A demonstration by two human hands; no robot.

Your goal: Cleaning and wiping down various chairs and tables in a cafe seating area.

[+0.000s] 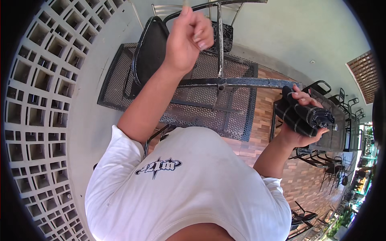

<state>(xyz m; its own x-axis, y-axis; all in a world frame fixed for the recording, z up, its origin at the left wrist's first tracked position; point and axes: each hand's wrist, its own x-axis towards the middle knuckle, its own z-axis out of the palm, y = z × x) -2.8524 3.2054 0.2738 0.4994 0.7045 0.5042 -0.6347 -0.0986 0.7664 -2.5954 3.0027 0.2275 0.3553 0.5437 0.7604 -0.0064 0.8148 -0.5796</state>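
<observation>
My right hand (301, 120) grips a bunched dark checked cloth (297, 116) at the right end of a worn black metal frame (253, 82). The cloth lies against or very near the frame's end. My left hand (191, 39) is raised at the top centre, fingers curled and thumb up; a slight blur covers the thumb tip, and I see nothing clearly held in it. Behind this hand are the frame's upright bar (220, 39) and a black chair seat or back panel (152, 51). The frame lies over a perforated black metal tabletop (238, 120).
A pale wall (96, 60) with square openwork blocks (42, 79) runs along the left. Another chair with a patterned black seat (227, 33) stands beyond the frame. More black tables and chairs (313, 156) are at the right, on a wood-patterned floor (301, 183).
</observation>
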